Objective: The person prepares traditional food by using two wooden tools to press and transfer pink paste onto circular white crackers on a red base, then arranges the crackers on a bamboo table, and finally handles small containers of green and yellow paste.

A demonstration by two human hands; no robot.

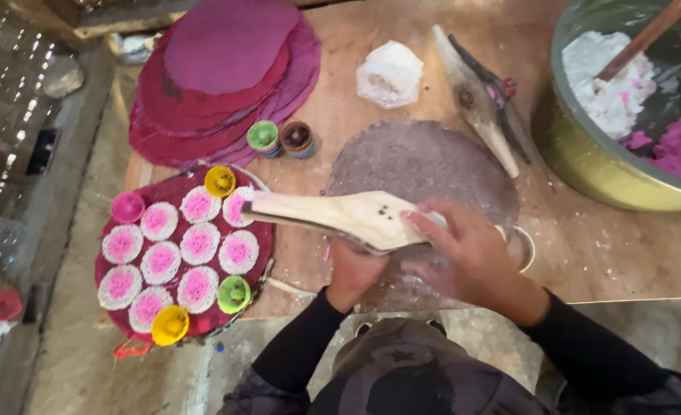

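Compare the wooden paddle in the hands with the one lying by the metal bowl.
The held paddle lies sideways, gripped by the right hand and left hand; the spare paddle lies untouched on the board, pointing diagonally. The held one looks clean and pale; the spare carries dark and pink marks. Both are pale, tapered wood.

A long pale wooden paddle (340, 217) lies across the near middle of the brown wooden table (586, 246). Left of it sits a round dark-red tray (109, 265) carrying pink-centred white cakes (199, 243); behind that, a stack of flat purple discs (225, 69). Far right stands a large metal bowl (586, 154).
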